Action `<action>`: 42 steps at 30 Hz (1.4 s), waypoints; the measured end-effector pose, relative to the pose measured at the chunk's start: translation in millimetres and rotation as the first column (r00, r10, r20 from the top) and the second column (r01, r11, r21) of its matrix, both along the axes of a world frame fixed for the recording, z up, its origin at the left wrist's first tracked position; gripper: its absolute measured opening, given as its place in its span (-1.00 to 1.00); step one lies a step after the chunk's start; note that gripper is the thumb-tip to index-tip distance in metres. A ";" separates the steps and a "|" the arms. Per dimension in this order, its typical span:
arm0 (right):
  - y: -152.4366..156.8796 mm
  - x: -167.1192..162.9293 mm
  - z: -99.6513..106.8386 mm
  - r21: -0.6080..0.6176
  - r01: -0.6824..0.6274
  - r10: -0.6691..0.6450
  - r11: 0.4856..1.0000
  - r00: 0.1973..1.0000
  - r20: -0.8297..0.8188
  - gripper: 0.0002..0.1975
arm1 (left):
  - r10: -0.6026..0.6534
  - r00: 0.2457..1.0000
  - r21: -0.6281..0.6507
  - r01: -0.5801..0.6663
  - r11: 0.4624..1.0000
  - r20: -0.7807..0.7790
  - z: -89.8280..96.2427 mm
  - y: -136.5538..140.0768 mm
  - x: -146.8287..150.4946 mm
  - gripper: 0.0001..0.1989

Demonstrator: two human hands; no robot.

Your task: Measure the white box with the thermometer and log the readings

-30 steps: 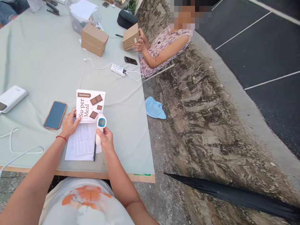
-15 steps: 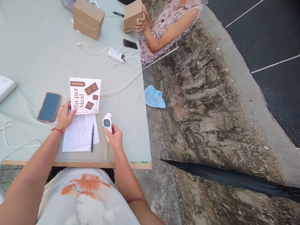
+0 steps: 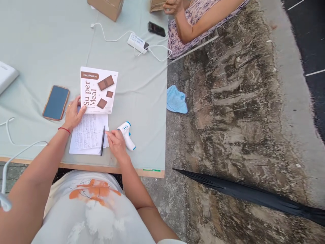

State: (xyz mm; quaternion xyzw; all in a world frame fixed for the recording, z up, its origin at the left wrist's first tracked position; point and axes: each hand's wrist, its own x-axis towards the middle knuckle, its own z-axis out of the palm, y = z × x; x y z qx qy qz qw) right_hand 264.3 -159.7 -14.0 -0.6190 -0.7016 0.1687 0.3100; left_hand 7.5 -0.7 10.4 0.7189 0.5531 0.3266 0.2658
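Note:
My left hand (image 3: 74,112) is closed on the lower left edge of a white and brown NutriMotion "Su-per Meal" box (image 3: 108,95), tilted up over the papers. Beneath it lie printed sheets (image 3: 88,134), partly covered by the box. A black pen (image 3: 103,140) rests along their right side. Just right of the pen, my right hand (image 3: 116,144) is open and empty, its thumb and fingertips close to the pen. The white and blue infrared thermometer (image 3: 127,135) lies on its side on the table, right beside that hand.
A phone (image 3: 56,102) lies left of the papers. Farther back are a white power bank (image 3: 137,42) with a cable, a black phone (image 3: 156,29) and a cardboard box (image 3: 108,8). Another person's hand (image 3: 174,6) touches a second carton. A blue cloth (image 3: 177,100) hangs beyond the table's right edge.
My right hand has let go of the thermometer, laid it on the table, and moved left toward the pen. My left hand still holds the box. The camera view has shifted.

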 end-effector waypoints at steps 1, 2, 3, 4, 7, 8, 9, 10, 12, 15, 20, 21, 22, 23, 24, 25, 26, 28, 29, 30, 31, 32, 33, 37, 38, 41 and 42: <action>4.5 -5.9 1.3 -0.043 -0.058 0.060 0.997 0.998 0.029 -0.59 | -0.005 1.000 0.000 0.005 1.000 0.004 -0.2 -0.2 -0.1 0.12; 8.6 -9.1 2.7 -0.081 -0.099 0.104 0.992 0.992 0.068 -0.57 | -0.010 1.000 -0.002 0.010 1.000 0.006 -0.7 -0.2 -0.1 0.10; 11.8 -9.7 4.7 -0.111 -0.130 0.142 0.985 0.984 0.111 -0.57 | -0.014 1.000 -0.003 0.014 1.000 0.008 -1.7 -0.1 -0.1 0.09; 13.8 -7.6 7.1 -0.134 -0.163 0.183 0.977 0.971 0.154 -0.60 | -0.016 1.000 -0.003 0.016 1.000 0.009 -2.9 0.2 0.1 0.09; 11.9 10.5 16.7 -0.201 -0.292 0.335 0.935 0.913 0.234 -0.76 | -0.009 1.000 0.010 0.008 1.000 0.014 -7.4 1.5 1.2 0.10; 8.6 18.5 20.1 -0.225 -0.331 0.381 0.916 0.894 0.236 -0.80 | -0.005 1.000 0.018 0.004 1.000 0.017 -8.7 1.7 1.8 0.08; 4.2 26.5 23.2 -0.246 -0.362 0.415 0.899 0.883 0.220 -0.82 | -0.003 1.000 0.023 0.002 1.000 0.021 -9.7 1.8 2.6 0.07; -1.1 33.8 25.8 -0.261 -0.382 0.434 0.887 0.882 0.184 -0.84 | -0.003 1.000 0.025 0.002 1.000 0.024 -10.6 1.8 3.4 0.06; -13.2 43.6 29.1 -0.271 -0.365 0.394 0.891 0.917 0.058 -0.88 | -0.011 0.999 0.022 0.010 1.000 0.035 -11.8 1.3 5.0 0.06; -31.5 39.0 28.7 -0.271 -0.152 0.090 0.951 0.970 -0.227 -0.84 | -0.022 0.998 0.019 0.021 1.000 0.062 -13.7 0.7 6.2 0.04; -47.6 -13.7 21.7 -0.265 0.155 -0.287 0.952 0.753 -0.592 -0.74 | -0.031 0.996 0.025 0.029 0.999 0.081 -15.7 1.6 4.9 0.00; -47.8 -24.4 20.1 -0.266 0.152 -0.290 0.952 0.732 -0.616 -0.75 | -0.034 0.996 0.027 0.032 0.999 0.078 -15.5 1.7 4.7 0.01; -47.5 -33.3 18.2 -0.273 0.152 -0.296 0.950 0.717 -0.631 -0.76 | -0.037 0.997 0.028 0.035 0.999 0.074 -15.1 1.7 4.7 0.02; -46.9 -40.1 16.3 -0.290 0.150 -0.307 0.945 0.707 -0.636 -0.77 | -0.039 0.997 0.027 0.037 0.999 0.071 -14.7 1.6 4.9 0.03; -46.3 -44.7 14.2 -0.313 0.151 -0.325 0.938 0.703 -0.633 -0.77 | -0.040 0.997 0.026 0.038 0.999 0.069 -14.4 1.5 5.3 0.03; -46.0 -47.3 12.2 -0.340 0.152 -0.343 0.928 0.702 -0.624 -0.77 | -0.040 0.997 0.023 0.039 0.999 0.070 -14.3 1.3 5.9 0.03; -45.8 -48.4 10.4 -0.365 0.151 -0.358 0.919 0.706 -0.610 -0.76 | -0.041 0.997 0.023 0.039 0.999 0.072 -14.7 1.3 6.6 0.03; -45.6 -48.1 7.8 -0.390 0.143 -0.366 0.910 0.722 -0.587 -0.75 | -0.033 0.997 0.038 0.030 0.999 0.073 -17.1 2.2 7.9 0.02; -45.4 -47.4 7.1 -0.390 0.135 -0.357 0.911 0.731 -0.581 -0.75 | -0.021 0.997 0.052 0.018 0.998 0.068 -19.0 3.1 8.3 0.01; -45.1 -47.0 6.9 -0.384 0.129 -0.347 0.914 0.738 -0.578 -0.75 | -0.004 0.998 0.068 0.000 0.998 0.063 -21.2 4.3 8.3 0.00; -44.5 -46.7 6.9 -0.375 0.126 -0.337 0.919 0.745 -0.576 -0.75 | 0.014 0.998 0.082 -0.018 0.996 0.058 -23.4 5.5 8.0 0.00; -43.8 -46.7 7.1 -0.366 0.125 -0.329 0.922 0.751 -0.573 -0.75 | 0.027 0.998 0.091 -0.032 0.995 0.056 -25.3 6.7 7.4 -0.01; -43.0 -47.0 7.4 -0.359 0.126 -0.324 0.925 0.755 -0.570 -0.75 | 0.034 0.998 0.092 -0.039 0.995 0.057 -26.3 7.4 6.4 0.00; -40.6 -47.8 7.8 -0.363 0.132 -0.333 0.922 0.751 -0.571 -0.78 | 0.021 0.999 0.085 -0.024 0.996 0.035 -16.9 -2.8 2.0 -0.01; -40.3 -47.7 7.7 -0.368 0.130 -0.334 0.921 0.749 -0.573 -0.80 | 0.016 1.000 0.096 -0.017 0.995 0.007 -10.9 -10.7 1.4 -0.04; -40.1 -47.2 7.0 -0.372 0.123 -0.333 0.920 0.746 -0.577 -0.83 | -0.077 0.990 0.141 0.094 0.985 -0.122 9.6 -50.5 1.7 -0.21; -40.0 -47.1 6.7 -0.367 0.123 -0.329 0.922 0.747 -0.578 -0.83 | -0.130 0.978 0.143 0.154 0.978 -0.164 15.3 -68.2 2.2 -0.33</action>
